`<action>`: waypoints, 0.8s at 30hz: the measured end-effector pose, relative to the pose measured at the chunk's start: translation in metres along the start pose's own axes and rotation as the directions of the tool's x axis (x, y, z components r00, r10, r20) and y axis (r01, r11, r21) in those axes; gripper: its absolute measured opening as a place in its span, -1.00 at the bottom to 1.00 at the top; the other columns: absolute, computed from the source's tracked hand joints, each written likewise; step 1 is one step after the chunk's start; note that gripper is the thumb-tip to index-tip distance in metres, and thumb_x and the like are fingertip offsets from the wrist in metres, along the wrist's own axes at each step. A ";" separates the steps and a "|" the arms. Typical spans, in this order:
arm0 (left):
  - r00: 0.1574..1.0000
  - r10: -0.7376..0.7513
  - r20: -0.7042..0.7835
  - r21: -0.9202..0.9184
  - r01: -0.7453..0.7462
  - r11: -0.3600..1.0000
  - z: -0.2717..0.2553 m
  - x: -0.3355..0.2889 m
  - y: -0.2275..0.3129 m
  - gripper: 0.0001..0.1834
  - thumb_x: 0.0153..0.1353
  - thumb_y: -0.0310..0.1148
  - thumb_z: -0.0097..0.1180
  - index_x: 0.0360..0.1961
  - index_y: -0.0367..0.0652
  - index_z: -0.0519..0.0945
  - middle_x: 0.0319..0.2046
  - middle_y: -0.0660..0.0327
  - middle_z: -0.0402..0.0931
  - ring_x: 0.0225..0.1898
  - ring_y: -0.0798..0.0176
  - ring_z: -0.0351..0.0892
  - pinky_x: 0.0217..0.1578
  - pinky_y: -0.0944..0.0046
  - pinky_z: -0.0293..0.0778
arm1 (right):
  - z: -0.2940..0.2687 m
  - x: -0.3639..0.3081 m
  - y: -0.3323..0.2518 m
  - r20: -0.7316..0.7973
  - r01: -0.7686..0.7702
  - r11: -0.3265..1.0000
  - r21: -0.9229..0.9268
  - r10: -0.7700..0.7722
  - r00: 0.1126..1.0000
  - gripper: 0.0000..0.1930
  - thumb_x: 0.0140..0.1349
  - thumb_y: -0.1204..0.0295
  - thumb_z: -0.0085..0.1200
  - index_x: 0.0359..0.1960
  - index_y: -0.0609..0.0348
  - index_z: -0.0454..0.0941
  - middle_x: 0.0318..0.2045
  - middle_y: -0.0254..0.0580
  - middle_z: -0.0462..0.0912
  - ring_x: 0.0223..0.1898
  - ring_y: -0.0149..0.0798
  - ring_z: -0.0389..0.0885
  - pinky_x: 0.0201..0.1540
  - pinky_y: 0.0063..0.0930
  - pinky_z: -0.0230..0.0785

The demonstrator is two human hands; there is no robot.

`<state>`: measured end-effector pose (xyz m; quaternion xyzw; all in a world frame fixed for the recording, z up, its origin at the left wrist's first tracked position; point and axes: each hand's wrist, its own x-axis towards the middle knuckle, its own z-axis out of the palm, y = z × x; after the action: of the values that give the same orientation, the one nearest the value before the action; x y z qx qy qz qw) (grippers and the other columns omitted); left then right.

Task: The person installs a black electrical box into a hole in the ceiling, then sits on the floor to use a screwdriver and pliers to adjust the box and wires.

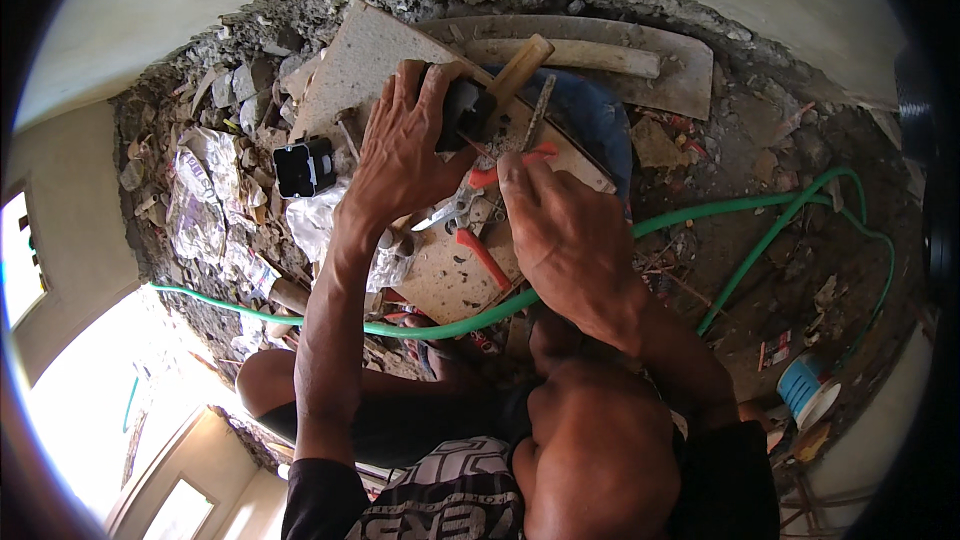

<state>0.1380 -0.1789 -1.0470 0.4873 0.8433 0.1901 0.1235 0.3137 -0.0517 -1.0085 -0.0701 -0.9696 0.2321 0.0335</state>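
Observation:
My left hand presses on and grips a black box, its fingers along one side and its thumb near the other. My right hand is closed with the thumb forward; a thin rod points from it toward the box. The palm hides most of what it holds. Beneath both hands lies a speckled tile board. On it, between my hands, rest red-handled pliers, partly covered. A wooden tool handle leans beyond the black box, its other end partly hidden.
Another black electrical box sits left of the board among rubble and plastic wrappers. A green hose crosses near my legs and loops right. Behind stands a blue basin with a curved board. A blue-and-white cup lies right.

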 end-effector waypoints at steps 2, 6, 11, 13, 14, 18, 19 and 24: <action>1.000 -0.001 0.014 -0.042 0.002 0.999 -0.002 0.004 0.006 -0.11 -0.02 -0.27 0.45 0.34 -0.16 0.30 0.11 -0.16 0.35 0.16 -0.32 0.38 0.25 -0.20 0.28 | -0.008 0.002 0.002 0.070 -0.009 1.000 -0.014 0.010 0.997 -0.36 0.14 0.07 0.38 0.04 0.37 0.50 -0.29 -0.08 0.64 -0.33 -0.23 0.78 -0.43 -0.39 0.65; 0.999 -0.020 0.036 -0.044 0.021 0.999 -0.004 0.002 0.007 -0.13 0.00 -0.29 0.44 0.34 -0.17 0.29 0.11 -0.17 0.34 0.16 -0.32 0.37 0.25 -0.19 0.28 | -0.002 0.011 0.007 0.053 0.018 0.999 0.050 -0.021 0.998 -0.41 0.16 0.13 0.35 0.03 0.39 0.51 -0.34 -0.12 0.65 -0.40 -0.24 0.78 -0.46 -0.41 0.62; 0.998 -0.041 0.042 -0.005 0.041 0.999 -0.007 0.003 0.008 -0.16 -0.02 -0.33 0.43 0.31 -0.15 0.32 0.07 -0.13 0.34 0.13 -0.28 0.38 0.18 -0.14 0.32 | -0.013 0.011 0.006 0.092 0.038 0.998 0.049 -0.042 0.995 -0.48 0.19 0.23 0.30 0.02 0.42 0.53 -0.36 -0.04 0.67 -0.42 -0.20 0.78 -0.49 -0.39 0.61; 0.997 -0.046 0.056 -0.020 0.047 0.999 -0.008 0.006 0.011 -0.18 -0.03 -0.34 0.43 0.29 -0.15 0.33 0.04 -0.11 0.34 0.12 -0.27 0.38 0.16 -0.14 0.33 | 0.001 0.018 0.009 0.080 0.057 0.997 0.060 -0.062 0.995 -0.53 0.20 0.26 0.28 -0.01 0.41 0.53 -0.37 -0.05 0.66 -0.43 -0.21 0.77 -0.51 -0.39 0.60; 0.997 -0.048 0.063 -0.027 0.050 0.998 -0.009 0.008 0.012 -0.19 -0.03 -0.34 0.43 0.28 -0.15 0.34 0.03 -0.11 0.34 0.11 -0.27 0.38 0.15 -0.13 0.33 | 0.006 0.021 0.009 0.073 0.068 0.996 0.066 -0.072 0.995 -0.55 0.20 0.27 0.27 -0.03 0.41 0.54 -0.38 -0.06 0.66 -0.44 -0.22 0.77 -0.51 -0.38 0.60; 0.999 -0.015 0.042 -0.039 0.017 0.999 -0.010 0.007 0.012 -0.22 -0.03 -0.37 0.43 0.26 -0.13 0.36 0.00 -0.06 0.34 0.07 -0.24 0.40 0.12 -0.13 0.35 | 0.003 0.019 0.009 0.061 0.061 0.996 0.067 -0.065 0.996 -0.59 0.22 0.29 0.24 -0.06 0.41 0.54 -0.39 -0.08 0.64 -0.47 -0.24 0.76 -0.51 -0.38 0.60; 1.000 -0.006 0.028 -0.031 0.007 0.999 -0.007 0.007 0.013 -0.21 -0.04 -0.39 0.43 0.26 -0.11 0.37 0.00 -0.03 0.34 0.08 -0.23 0.40 0.13 -0.12 0.35 | 0.001 0.018 0.005 0.088 0.047 0.999 0.028 -0.049 0.995 -0.60 0.23 0.29 0.24 -0.06 0.41 0.54 -0.38 -0.07 0.64 -0.48 -0.23 0.76 -0.50 -0.36 0.60; 0.998 -0.022 0.052 -0.037 0.024 0.999 -0.009 0.009 0.014 -0.21 -0.05 -0.40 0.45 0.26 -0.08 0.39 0.00 -0.01 0.35 0.10 -0.20 0.40 0.15 -0.10 0.36 | 0.002 0.027 0.007 0.089 0.067 0.996 0.063 -0.072 0.993 -0.58 0.24 0.29 0.23 -0.04 0.43 0.52 -0.37 -0.06 0.62 -0.49 -0.20 0.75 -0.52 -0.36 0.60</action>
<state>0.1409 -0.1670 -1.0329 0.4798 0.8417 0.1917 0.1567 0.2877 -0.0421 -1.0128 -0.0246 -0.9646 0.2626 -0.0006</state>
